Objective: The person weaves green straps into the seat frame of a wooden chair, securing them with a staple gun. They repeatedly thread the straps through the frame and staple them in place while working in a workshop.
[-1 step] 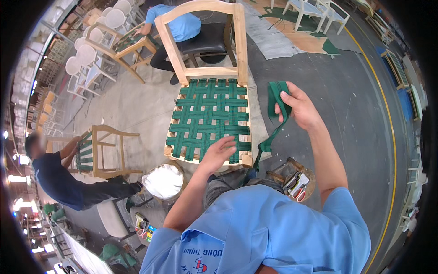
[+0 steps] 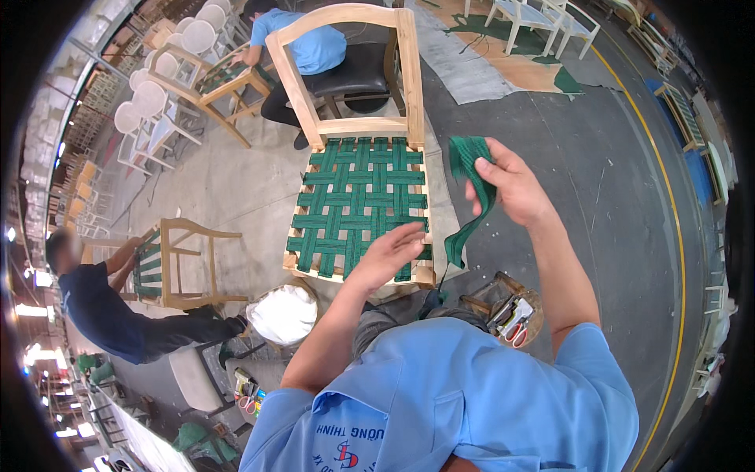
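Observation:
A pale wooden chair (image 2: 417, 71) stands before me, its seat woven from green webbing straps (image 2: 358, 193) with square gaps between them. My right hand (image 2: 507, 179) is closed on a folded length of green webbing (image 2: 469, 157), held to the right of the seat; its tail dangles down past the seat's right edge. Over the front right part of the seat hovers my left hand (image 2: 392, 253), fingers stretched out and holding nothing. Whether its fingertips touch the straps I cannot tell.
On a round stool (image 2: 535, 311) by my right side lie a staple gun (image 2: 515, 313) and red-handled scissors (image 2: 517, 337). A white-covered stool (image 2: 281, 313) is at my left. One co-worker (image 2: 102, 303) handles a chair at left; another (image 2: 303, 39) sits beyond my chair.
My left hand has shifted slightly right and up over the seat. The webbing in my right hand has swung a little left, and its dangling tail has risen.

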Tool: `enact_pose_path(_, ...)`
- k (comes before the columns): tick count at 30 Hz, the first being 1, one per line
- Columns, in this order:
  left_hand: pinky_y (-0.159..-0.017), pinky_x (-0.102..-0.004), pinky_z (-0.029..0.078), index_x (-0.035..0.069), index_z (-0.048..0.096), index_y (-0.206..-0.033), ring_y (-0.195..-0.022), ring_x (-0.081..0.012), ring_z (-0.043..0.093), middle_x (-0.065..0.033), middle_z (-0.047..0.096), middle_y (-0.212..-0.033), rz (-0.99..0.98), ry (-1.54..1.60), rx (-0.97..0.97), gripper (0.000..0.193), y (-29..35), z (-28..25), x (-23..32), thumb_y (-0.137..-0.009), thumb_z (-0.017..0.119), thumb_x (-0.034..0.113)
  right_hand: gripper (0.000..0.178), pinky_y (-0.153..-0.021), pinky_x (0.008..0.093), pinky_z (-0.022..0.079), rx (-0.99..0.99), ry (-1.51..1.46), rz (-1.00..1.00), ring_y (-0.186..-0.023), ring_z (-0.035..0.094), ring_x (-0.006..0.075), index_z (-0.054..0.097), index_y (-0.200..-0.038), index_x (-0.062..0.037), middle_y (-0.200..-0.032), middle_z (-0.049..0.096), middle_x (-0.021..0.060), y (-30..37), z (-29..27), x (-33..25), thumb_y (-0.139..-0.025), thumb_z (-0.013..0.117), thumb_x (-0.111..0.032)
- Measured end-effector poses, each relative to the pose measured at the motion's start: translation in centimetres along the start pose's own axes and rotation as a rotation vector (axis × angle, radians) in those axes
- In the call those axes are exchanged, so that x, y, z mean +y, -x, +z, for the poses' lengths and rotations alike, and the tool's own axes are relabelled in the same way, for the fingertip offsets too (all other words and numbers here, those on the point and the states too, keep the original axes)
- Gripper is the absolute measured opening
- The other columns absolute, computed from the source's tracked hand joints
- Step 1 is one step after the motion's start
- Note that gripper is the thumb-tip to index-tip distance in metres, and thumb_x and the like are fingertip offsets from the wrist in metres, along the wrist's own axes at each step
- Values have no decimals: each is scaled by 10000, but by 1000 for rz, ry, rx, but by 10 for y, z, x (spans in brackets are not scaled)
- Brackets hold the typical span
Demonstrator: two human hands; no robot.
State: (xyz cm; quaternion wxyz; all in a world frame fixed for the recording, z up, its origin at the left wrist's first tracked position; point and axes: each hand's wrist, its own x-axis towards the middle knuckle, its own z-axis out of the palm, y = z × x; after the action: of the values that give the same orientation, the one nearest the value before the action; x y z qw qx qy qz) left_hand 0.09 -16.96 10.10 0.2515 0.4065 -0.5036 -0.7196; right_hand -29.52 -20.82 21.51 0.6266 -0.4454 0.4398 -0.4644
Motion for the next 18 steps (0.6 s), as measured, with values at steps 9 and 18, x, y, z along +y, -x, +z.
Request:
enact_pose_path(9, -1255, -440, 305, 99, 119, -1688, -1532, -337, 367, -168, 279, -1706, -15, -578, -323, 1053, -31, 20, 2, -867, 778, 78, 254, -527, 315, 516, 9, -270, -398, -554, 591, 158, 577, -1284, -60, -789, 654, 67, 55, 44, -94, -1105, 532, -235)
enact_pose_path(18, -1179, -371, 401, -19, 674, -1336, -1371, -260, 554, -152, 646, -1411, -536, 311, -756, 491, -29, 67, -46, -1018, 685, 355, 159, -506, 280, 396, 188, -309, -814, -481, 401, 67, 541, -1056, -111, -718, 484, -9, 94, -10, -161, -1129, 492, -242)
